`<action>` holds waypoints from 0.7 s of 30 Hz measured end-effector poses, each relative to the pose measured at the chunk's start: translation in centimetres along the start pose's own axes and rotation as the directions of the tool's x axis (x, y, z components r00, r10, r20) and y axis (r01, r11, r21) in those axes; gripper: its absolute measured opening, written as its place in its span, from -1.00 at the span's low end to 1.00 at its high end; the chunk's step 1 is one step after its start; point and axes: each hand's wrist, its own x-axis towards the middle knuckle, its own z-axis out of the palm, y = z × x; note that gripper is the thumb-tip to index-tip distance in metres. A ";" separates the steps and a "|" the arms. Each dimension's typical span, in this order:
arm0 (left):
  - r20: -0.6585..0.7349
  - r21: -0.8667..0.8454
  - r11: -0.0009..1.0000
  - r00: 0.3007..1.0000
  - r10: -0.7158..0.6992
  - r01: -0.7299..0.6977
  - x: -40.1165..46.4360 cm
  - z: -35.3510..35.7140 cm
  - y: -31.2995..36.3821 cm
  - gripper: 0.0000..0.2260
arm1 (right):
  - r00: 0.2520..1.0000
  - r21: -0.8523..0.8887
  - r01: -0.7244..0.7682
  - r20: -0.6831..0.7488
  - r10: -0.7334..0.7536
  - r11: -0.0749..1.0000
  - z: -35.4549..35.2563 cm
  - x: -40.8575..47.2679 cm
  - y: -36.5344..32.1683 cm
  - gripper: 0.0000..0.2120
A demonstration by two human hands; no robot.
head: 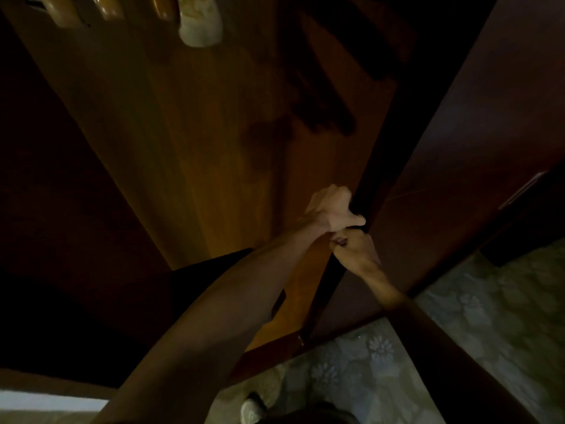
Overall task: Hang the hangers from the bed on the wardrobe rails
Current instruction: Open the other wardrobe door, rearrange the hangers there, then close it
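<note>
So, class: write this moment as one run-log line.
left hand: gripping dark wardrobe door edge | right hand: just below, on same edge | hangers in hands: none visible | floor: patterned carpet

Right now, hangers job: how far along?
Done: a few hangers seem to hang at the wardrobe's top left. In hand: left hand and right hand grip the dark door edge, holding no hanger. Left: unclear; the bed is out of view.

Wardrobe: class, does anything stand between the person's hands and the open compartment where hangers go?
Nothing visible does. The left hand and right hand meet at the dark door edge, beside the lit compartment, which stands open. Neither hand shows a hanger.
</note>
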 end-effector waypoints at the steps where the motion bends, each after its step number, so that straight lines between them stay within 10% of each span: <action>1: -0.004 0.006 1.000 1.000 0.001 -0.001 -0.2 0.0 -0.2 -0.71 | 1.000 -0.002 -0.015 -0.003 0.015 1.000 0.0 -0.1 0.0 -0.83; 21: -0.011 0.041 0.971 0.971 -0.237 0.237 -6.5 -2.7 -2.6 -0.77 | 0.984 -0.212 0.089 0.168 -0.054 0.973 0.0 1.7 0.3 -0.82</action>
